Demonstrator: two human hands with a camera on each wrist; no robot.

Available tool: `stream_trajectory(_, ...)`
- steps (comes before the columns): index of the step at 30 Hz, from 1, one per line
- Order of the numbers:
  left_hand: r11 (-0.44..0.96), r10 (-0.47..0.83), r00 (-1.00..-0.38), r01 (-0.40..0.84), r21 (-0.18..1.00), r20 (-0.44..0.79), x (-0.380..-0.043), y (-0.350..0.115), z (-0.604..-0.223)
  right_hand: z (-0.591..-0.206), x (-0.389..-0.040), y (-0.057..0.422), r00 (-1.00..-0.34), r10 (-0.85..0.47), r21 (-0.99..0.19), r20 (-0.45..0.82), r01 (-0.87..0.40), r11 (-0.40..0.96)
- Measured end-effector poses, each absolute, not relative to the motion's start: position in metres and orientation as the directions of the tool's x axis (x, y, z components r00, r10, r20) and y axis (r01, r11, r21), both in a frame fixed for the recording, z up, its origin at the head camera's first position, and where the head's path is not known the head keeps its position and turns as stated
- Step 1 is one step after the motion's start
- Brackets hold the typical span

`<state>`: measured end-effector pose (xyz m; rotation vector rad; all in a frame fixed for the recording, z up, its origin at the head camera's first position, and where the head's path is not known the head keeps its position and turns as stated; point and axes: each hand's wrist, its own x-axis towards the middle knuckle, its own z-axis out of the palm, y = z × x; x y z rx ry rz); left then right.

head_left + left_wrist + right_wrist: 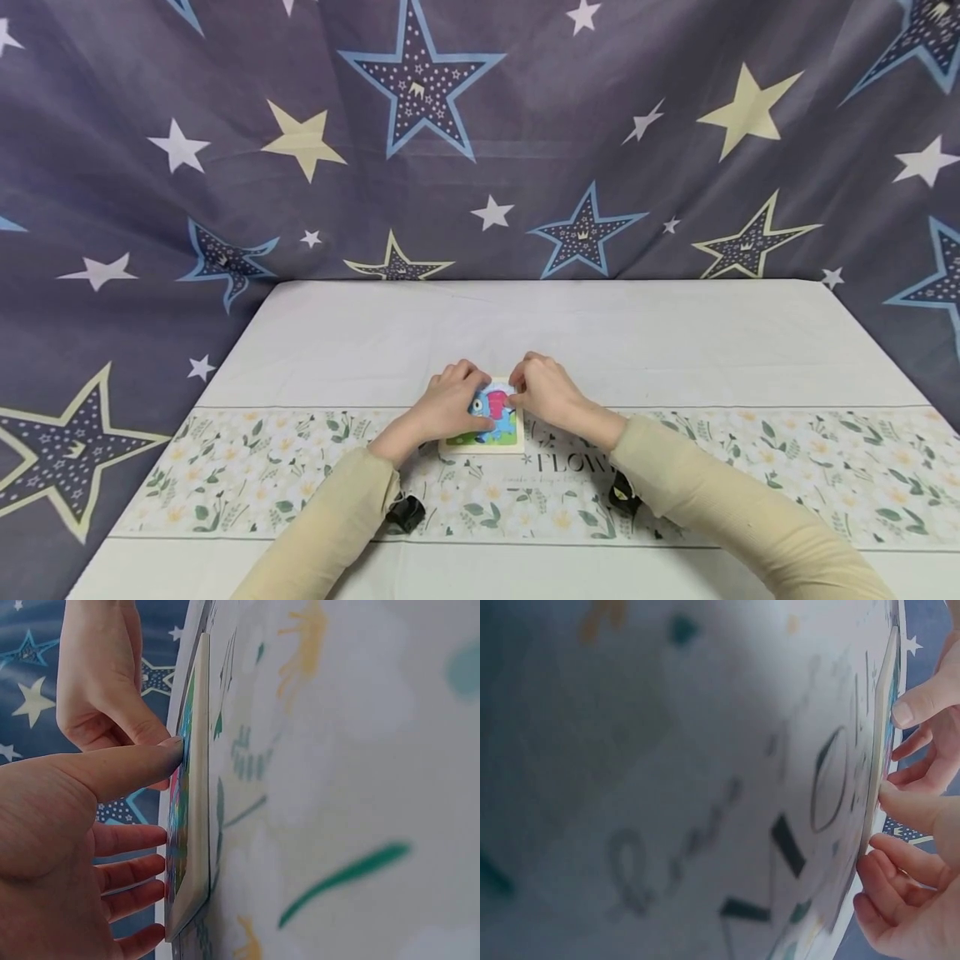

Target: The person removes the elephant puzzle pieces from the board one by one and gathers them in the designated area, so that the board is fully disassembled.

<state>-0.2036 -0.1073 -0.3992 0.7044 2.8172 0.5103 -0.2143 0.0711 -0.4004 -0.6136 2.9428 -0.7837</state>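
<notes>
1 picture board (497, 405), pale-rimmed, printed in blue, pink and green; lies on the floral band (262, 471) of the bench (675, 333). 2 hands: left hand (446, 404), fingers extended, thumb resting on the board's face; right hand (550, 390), fingers bent at its right edge, pinching or merely touching, cannot tell. 1 star-patterned backdrop (480, 183) behind.

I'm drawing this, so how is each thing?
Rectangular blue and green wooden picture board: lying picture up.
Bare left hand: thumb resting on picture.
Bare right hand: fingers curled, touching board edge.
White flowery tablecloth: spread out.
Dark starry fabric backdrop: hanging, creased.
</notes>
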Motion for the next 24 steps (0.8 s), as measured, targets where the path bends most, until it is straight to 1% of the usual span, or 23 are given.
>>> stream_trajectory(7, 0.83, 0.483, -0.87, 0.418, 0.37, -0.099, -0.2033, -0.107, -0.3992, -0.3996, -0.2135, 0.0698, -0.926, -0.374, -0.502, 0.055, -0.349, 0.791)
stream_trajectory(16, 0.827, 0.483, -0.87, 0.417, 0.378, -0.097, -0.2036, -0.1074, -0.4003, -0.3957, -0.2107, 0.0663, -0.911, -0.409, -0.423, 0.052, -0.391, 0.817)
stream_trajectory(24, 0.825, 0.484, -0.868, 0.413, 0.386, -0.107, -0.2045, -0.1074, -0.4006, -0.3969, -0.2141, 0.0659, -0.929, -0.37, -0.467, 0.013, -0.333, 0.82)
